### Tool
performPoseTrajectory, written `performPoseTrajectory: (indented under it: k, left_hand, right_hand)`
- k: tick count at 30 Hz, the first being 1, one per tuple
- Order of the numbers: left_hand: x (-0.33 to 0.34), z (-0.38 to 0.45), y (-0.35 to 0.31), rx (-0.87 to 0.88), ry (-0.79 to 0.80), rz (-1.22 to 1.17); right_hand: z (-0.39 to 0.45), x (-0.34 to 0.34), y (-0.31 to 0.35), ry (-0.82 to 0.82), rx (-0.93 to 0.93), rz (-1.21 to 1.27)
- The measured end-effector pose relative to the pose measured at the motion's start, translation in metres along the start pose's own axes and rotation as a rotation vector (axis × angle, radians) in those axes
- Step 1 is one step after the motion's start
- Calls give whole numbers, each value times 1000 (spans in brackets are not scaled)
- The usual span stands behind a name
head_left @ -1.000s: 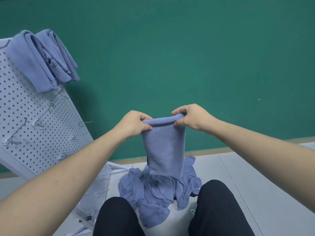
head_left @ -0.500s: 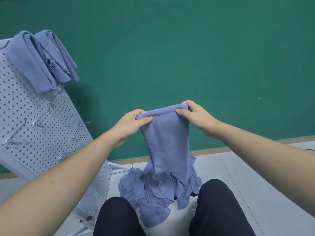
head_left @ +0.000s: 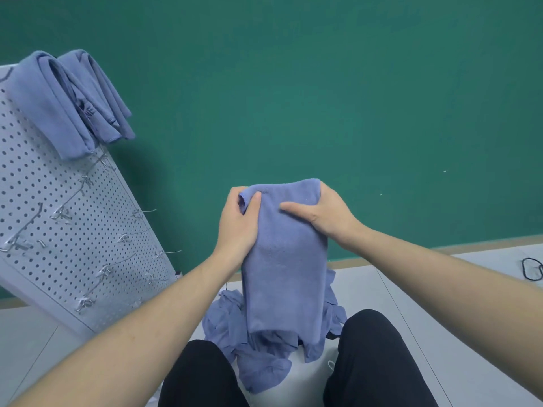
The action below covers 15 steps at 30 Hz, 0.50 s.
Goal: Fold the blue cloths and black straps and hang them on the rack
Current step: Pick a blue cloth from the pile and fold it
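A folded blue cloth (head_left: 286,268) hangs in front of me above my knees. My left hand (head_left: 239,223) grips its upper left edge, thumb on the front. My right hand (head_left: 321,212) holds the upper right corner, thumb laid across the front and fingers behind. Below it a heap of loose blue cloths (head_left: 258,356) lies on the floor between my legs. Two folded blue cloths (head_left: 67,98) hang over the top of the white pegboard rack (head_left: 58,236) at the left. A black strap (head_left: 533,268) lies on the floor at the far right.
The rack leans toward me and carries several metal hooks (head_left: 63,214) that stick out. A green wall (head_left: 323,98) stands close behind. My black-trousered knees (head_left: 373,348) flank the heap. Grey tiled floor (head_left: 455,304) spreads to the right.
The cloth's top edge has tipped toward me, and both hands have shifted from pinching the top corners to holding the cloth's sides, my right thumb now across the front.
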<state>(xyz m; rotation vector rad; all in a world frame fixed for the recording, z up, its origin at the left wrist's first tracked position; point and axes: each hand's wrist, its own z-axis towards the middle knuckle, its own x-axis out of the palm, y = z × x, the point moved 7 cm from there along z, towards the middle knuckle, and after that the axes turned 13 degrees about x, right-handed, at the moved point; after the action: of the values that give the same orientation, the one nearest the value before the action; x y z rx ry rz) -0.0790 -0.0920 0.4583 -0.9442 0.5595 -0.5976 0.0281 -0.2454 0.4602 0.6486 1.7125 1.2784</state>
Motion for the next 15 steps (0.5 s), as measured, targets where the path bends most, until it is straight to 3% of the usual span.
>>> performPoseTrajectory:
  k: [8,13,15]
  left_hand:
    - [8,-15,-7,120,-12,64]
    - [10,-15,2,78,-71,112]
    - [16,-17,0,69,-71,93]
  right_hand:
    - [1,3,-8,-250,37,-120]
    - [-13,8,5,-320,-44,-293]
    - [-14,15,8,-287,-53,-236]
